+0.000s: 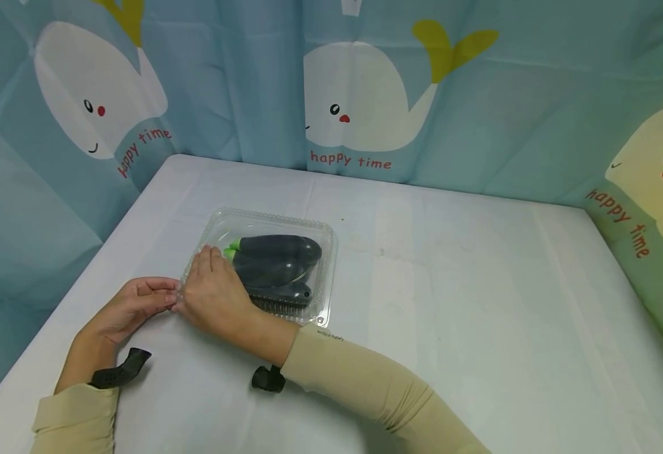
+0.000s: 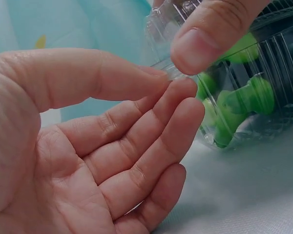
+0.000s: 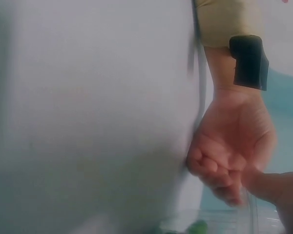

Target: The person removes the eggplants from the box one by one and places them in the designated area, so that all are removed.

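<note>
A clear plastic clamshell box (image 1: 322,271) lies at the left-middle of the table in the head view, its lid down. Inside are dark eggplants (image 1: 275,268) with green stems, which face the hands in the left wrist view. At the box's near-left edge my left hand (image 1: 138,306) pinches the rim between thumb and index finger, the other fingers loosely bent below. My right hand (image 1: 215,293) lies over the box's left side, fingers across the lid and thumb (image 2: 198,48) at the rim beside the left fingertips. That hand covers part of the lid and stems.
The box stands on a white-covered table (image 1: 479,302). A blue curtain (image 1: 269,82) with whale prints hangs along its back and sides. Each wrist wears a black camera mount, the left one (image 1: 120,371) near the cuff and the right one (image 1: 268,379) under the forearm.
</note>
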`<state>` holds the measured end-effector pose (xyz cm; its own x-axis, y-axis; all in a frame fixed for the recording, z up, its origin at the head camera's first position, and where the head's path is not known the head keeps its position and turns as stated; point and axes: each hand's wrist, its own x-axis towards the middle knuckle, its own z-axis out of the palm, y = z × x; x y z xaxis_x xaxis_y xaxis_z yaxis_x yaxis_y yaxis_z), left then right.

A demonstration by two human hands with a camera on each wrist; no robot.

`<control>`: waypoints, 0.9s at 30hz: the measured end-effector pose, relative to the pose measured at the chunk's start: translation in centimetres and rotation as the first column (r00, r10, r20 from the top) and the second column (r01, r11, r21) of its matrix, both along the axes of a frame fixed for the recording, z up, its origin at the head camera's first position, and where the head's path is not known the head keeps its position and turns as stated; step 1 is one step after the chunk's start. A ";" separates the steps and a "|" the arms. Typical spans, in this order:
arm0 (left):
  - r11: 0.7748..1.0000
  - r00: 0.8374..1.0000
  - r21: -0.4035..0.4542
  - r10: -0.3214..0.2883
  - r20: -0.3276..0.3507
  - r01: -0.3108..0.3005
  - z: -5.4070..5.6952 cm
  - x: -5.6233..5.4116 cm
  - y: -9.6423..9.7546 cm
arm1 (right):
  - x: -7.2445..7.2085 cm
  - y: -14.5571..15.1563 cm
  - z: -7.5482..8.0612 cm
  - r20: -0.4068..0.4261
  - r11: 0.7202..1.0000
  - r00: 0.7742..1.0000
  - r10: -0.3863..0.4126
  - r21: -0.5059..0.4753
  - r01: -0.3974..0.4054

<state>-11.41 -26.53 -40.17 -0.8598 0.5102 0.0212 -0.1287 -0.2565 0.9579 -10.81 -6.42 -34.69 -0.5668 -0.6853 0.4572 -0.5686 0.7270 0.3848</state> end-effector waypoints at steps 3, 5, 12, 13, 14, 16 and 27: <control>1.000 1.000 -0.009 0.004 -0.018 -0.004 0.0 0.0 0.1 | 0.0 0.0 0.0 -0.012 1.000 1.000 -0.004 0.012 0.004; 1.000 0.999 -0.009 0.001 -0.038 -0.002 0.0 0.0 0.1 | -0.1 -0.1 0.0 -0.013 1.000 1.000 -0.005 0.011 0.005; 1.000 0.997 0.013 -0.013 -0.079 0.014 -0.1 0.1 0.3 | -0.1 -0.4 -0.3 -0.055 1.000 0.998 -0.014 0.012 0.015; 1.000 0.997 0.004 -0.007 -0.080 0.008 -0.1 0.1 0.3 | -0.1 -0.4 -0.4 -0.072 1.000 0.997 -0.017 0.016 0.018; 1.000 0.997 -0.006 0.001 -0.080 -0.002 -0.1 0.2 0.3 | 0.0 -0.4 -0.5 -0.088 1.000 0.996 -0.020 0.018 0.022; 0.999 0.996 -0.036 0.023 -0.090 -0.026 -0.1 0.3 0.4 | 0.0 -0.5 -0.7 -0.129 1.000 0.991 -0.023 0.016 0.026; 0.992 0.988 -0.101 0.065 -0.138 -0.079 0.2 0.3 0.5 | 0.0 -0.8 -1.5 -0.240 1.000 0.970 -0.024 -0.011 0.022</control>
<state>-11.09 -26.04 -40.02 -0.8875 0.4523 0.0875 0.0176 -0.1564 0.9875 -10.80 -7.21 -36.22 -0.4552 -0.6693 0.5872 -0.4434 0.7423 0.5024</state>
